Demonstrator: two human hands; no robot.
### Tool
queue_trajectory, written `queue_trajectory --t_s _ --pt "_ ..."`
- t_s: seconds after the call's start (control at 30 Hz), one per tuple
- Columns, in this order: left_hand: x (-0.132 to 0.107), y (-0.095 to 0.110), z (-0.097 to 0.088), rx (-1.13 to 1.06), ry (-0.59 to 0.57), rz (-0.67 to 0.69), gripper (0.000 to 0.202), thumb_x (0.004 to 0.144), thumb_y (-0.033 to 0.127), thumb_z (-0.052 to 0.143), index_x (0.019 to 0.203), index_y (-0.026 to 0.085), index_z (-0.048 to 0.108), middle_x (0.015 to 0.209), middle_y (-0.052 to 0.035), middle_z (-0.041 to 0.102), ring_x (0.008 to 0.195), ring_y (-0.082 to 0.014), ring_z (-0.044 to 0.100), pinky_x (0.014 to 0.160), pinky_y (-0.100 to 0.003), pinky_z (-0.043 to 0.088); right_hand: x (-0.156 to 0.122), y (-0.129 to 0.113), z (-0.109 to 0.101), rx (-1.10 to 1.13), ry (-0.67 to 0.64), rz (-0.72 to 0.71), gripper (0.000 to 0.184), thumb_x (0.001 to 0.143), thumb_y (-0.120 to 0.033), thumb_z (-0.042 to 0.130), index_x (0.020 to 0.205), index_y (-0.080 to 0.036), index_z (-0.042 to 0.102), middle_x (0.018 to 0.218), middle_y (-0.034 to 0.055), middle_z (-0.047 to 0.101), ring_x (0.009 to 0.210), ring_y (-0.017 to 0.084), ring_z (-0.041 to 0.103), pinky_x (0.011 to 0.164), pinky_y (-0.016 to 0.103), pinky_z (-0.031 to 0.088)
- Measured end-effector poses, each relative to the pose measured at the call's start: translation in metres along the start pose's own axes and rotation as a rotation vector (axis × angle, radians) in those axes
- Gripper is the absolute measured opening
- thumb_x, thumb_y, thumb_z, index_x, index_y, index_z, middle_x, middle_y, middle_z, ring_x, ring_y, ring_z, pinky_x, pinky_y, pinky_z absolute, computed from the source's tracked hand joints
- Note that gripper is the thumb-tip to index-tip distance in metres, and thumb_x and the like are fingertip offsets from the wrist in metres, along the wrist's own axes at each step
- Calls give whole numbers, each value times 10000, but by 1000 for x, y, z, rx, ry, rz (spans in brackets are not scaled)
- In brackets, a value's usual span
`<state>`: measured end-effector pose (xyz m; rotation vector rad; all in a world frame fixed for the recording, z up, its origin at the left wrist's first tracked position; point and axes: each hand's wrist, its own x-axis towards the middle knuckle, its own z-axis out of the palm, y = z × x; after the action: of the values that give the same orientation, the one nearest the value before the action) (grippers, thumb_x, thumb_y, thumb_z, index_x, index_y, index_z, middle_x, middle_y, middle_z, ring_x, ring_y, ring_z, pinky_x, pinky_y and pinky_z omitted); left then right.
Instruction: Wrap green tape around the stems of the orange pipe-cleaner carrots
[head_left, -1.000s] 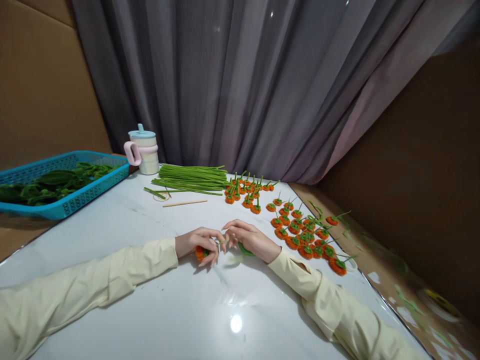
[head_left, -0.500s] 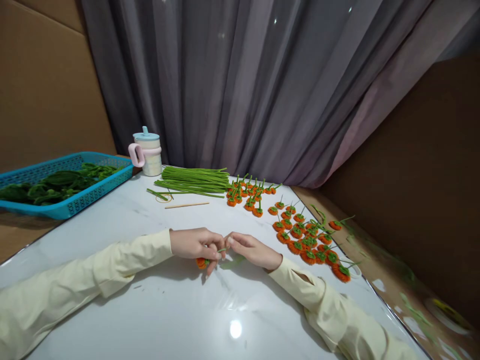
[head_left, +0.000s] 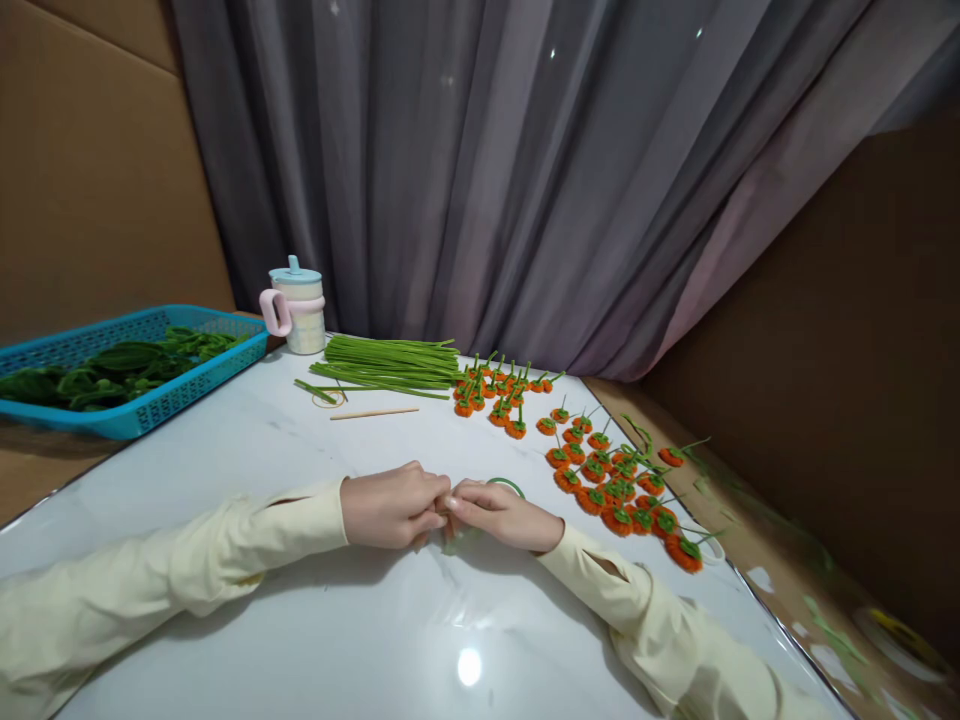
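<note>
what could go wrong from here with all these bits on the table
The nearest orange piece sits close to the table's right edge; the right sleeve might nudge it off. The left hand and right hand meet closely, hiding what lies between them, so a slip could go unnoticed. The lidded mug stands by the green stems; tipping, it might disturb them.

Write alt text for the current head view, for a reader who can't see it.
A person's left hand and right hand meet over a white table, largely hiding anything held. Beyond lie green stems; to the right, many small orange pieces with green tops. A blue basket and a lidded cup stand at left.
</note>
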<state>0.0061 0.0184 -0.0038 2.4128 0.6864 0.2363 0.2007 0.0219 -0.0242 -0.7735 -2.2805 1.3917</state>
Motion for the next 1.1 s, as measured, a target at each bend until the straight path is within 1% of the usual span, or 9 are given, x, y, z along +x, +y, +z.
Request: queue_trajectory --t_s 0.07,0.23,0.37,0.47,0.57,0.73,0.87,1.0,1.1 --pt "-1 3 1 137 61 34 129 791 50 449 745 171 442 653 -3 612 665 -162 563 793 -299 371 0 1 0 67 -16 11 449 840 -563 427 694 -155 543 741 33 594 735 125 533 730 251 414" --pt "-3 3 1 366 197 110 120 781 62 492 710 157 512 781 -48 599 821 -188 552 745 -290 355 0 8 -1 183 5 52 389 767 -524 569 703 -140 554 682 12 586 656 106 538 693 249 430" --pt "-3 1 4 607 303 234 188 659 -40 513 684 146 515 675 -31 622 1008 -236 505 805 -338 300 1 12 2 225 79 74 367 733 -492 626 683 -135 560 646 11 598 614 106 542 657 248 438" --pt "-2 -1 6 764 338 309 199 627 -48 501 669 146 511 606 -25 628 1016 -239 498 831 -378 256 1 15 7 104 182 36 352 743 -479 623 670 -138 574 696 29 614 633 117 557 656 256 449" --pt "-2 -3 6 809 352 336 181 648 -33 486 643 147 506 576 -25 627 974 -223 521 845 -395 226 0 17 14 -202 334 -134 274 798 -397 597 683 -148 590 760 44 613 692 129 565 665 261 455" --pt "-3 -1 1 596 275 256 162 631 -19 520 600 139 505 574 8 621 936 -196 543 846 -373 204 -5 13 21 -916 494 -566 189 877 -109 424 757 -144 565 720 54 619 858 177 548 788 369 435" --pt "-4 7 -6 286 170 104 271 736 -4 494 505 136 488 555 32 630 879 -161 557 836 -330 211 -13 7 21 -1336 498 -803 242 848 -45 377 775 -109 598 775 89 650 934 207 549 868 445 380" --pt "-2 14 -12 -53 -23 -106 289 838 74 437 590 158 559 483 53 627 679 -129 583 740 -258 291 -18 8 24 -1480 591 -891 239 829 -75 411 815 -107 647 853 95 675 991 213 549 872 414 373" --pt "-1 18 -14 -67 -77 -183 305 885 126 403 623 158 555 483 54 622 634 -121 582 740 -253 301 -18 12 27 -1535 643 -867 248 829 -87 417 862 -104 663 927 96 684 1017 208 543 885 399 367"
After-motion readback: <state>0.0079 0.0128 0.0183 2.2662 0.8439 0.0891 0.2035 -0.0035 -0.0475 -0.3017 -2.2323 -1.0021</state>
